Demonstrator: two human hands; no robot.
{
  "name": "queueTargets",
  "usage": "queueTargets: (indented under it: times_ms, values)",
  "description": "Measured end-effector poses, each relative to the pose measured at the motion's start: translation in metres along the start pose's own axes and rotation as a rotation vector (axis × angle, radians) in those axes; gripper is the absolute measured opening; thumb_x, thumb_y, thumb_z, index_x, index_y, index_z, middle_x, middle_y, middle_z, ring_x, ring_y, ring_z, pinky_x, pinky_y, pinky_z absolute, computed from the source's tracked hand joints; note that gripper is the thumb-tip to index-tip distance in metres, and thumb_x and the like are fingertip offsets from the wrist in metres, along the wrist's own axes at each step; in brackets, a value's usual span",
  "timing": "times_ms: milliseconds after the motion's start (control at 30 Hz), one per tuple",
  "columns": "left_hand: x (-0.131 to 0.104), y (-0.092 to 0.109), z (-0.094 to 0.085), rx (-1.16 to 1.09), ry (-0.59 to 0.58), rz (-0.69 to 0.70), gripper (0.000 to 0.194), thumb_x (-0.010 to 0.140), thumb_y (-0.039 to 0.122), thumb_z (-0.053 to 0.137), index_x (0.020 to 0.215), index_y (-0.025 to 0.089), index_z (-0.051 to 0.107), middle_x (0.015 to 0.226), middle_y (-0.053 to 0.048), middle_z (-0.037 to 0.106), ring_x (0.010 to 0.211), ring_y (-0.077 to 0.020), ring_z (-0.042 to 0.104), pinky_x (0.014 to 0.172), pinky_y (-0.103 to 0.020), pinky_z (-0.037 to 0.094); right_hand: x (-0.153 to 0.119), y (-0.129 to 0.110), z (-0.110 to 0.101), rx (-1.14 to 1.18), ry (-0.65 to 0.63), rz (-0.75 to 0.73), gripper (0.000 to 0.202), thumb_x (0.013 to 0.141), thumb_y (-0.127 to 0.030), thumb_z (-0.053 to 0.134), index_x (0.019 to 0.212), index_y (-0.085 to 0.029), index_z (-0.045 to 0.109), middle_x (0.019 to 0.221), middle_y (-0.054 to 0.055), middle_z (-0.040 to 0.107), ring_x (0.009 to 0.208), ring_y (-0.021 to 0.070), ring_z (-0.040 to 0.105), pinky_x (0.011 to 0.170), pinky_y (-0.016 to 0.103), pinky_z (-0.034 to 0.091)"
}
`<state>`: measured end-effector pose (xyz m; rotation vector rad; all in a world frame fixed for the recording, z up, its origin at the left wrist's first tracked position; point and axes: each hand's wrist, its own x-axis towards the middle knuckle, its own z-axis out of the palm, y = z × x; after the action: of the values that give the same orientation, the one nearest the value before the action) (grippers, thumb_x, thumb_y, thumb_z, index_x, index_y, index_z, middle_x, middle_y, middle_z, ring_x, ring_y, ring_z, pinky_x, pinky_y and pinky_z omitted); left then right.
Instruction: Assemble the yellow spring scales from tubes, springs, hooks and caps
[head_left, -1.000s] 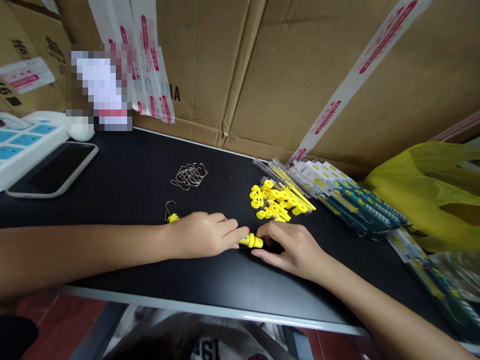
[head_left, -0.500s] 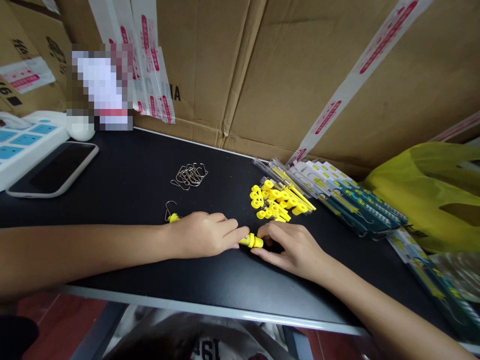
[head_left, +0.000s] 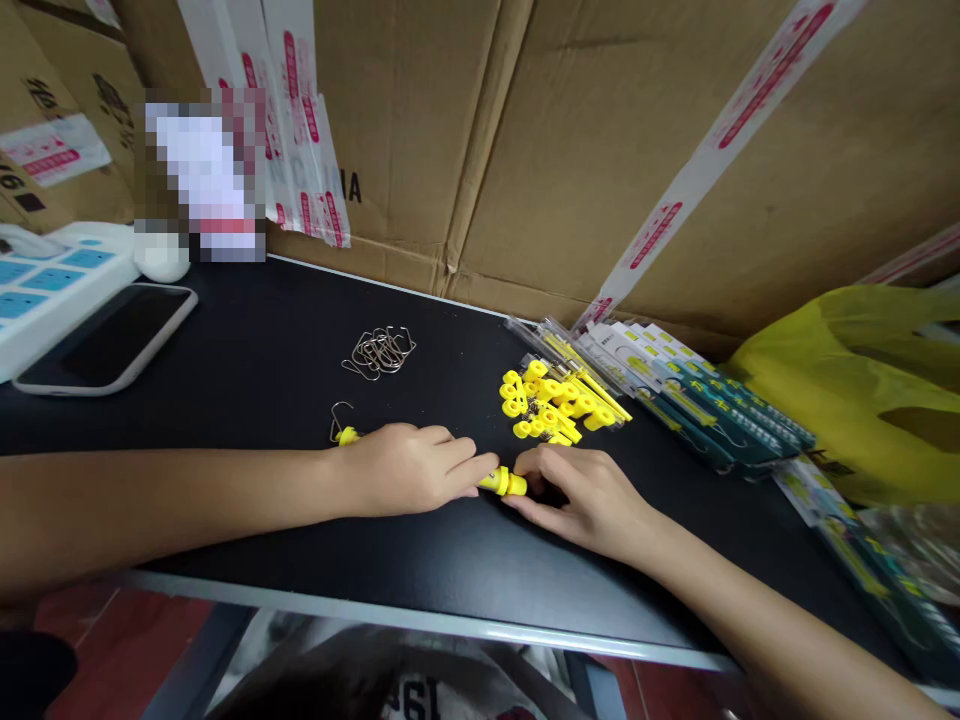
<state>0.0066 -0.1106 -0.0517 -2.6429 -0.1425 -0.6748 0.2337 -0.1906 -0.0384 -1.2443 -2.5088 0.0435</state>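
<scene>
Under my left hand [head_left: 416,468] lies what looks like a spring scale with a clear tube and yellow ends [head_left: 495,480]. My left fingers are wrapped over its middle and hide most of the tube. A bent metal hook [head_left: 340,418] sticks out at its left end. My right hand [head_left: 581,490] is curled at the other end, thumb and forefinger closed at the yellow end cap [head_left: 516,485]. Just beyond my hands is a pile of yellow caps and small parts [head_left: 551,400] with little springs among them. A tangle of wire hooks [head_left: 379,352] rests farther back.
Clear tubes and yellow rods [head_left: 577,365] lie behind the caps. Packaged spring scales [head_left: 690,400] are stacked at the right, beside a yellow plastic bag [head_left: 832,390]. A phone [head_left: 109,340] and a power strip [head_left: 64,280] are at the left. Cardboard boxes [head_left: 637,130] wall off the back.
</scene>
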Motion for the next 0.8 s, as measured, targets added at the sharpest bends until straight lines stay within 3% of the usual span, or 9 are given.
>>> queueTargets:
  times_ms: [133,567,800]
  values:
    - [-0.0001,0.0001,-0.0001,0.002,-0.007,-0.001,0.026,0.096,0.032,0.040,0.110,0.017,0.056,0.072,0.002,0.058,0.066,-0.0099,0.057,0.048,-0.024,0.035,-0.0010,0.0004,-0.0007,0.007,-0.027,0.008,0.024,0.088,-0.042,0.052,0.092,-0.018,0.050,0.068,0.000,0.057,0.057,0.0110,0.052,0.053,0.021,0.036]
    - [-0.0013,0.0003,0.0013,-0.003,-0.009,-0.002,0.027,0.095,0.034,0.042,0.112,0.017,0.055,0.074,0.002,0.059,0.067,-0.0101,0.057,0.049,-0.024,0.036,-0.0001,0.0020,0.0005,0.023,-0.021,-0.011,0.013,0.091,-0.031,0.050,0.091,-0.018,0.051,0.067,0.000,0.056,0.057,0.0105,0.052,0.053,0.021,0.037]
    - [-0.0008,0.0000,0.0008,-0.005,-0.007,0.000,0.027,0.096,0.033,0.040,0.112,0.017,0.055,0.073,0.002,0.058,0.066,-0.0104,0.057,0.049,-0.024,0.035,-0.0001,0.0010,-0.0004,0.002,-0.072,0.019,0.026,0.091,-0.042,0.047,0.096,-0.017,0.052,0.070,0.002,0.059,0.059,0.0121,0.055,0.055,0.022,0.037]
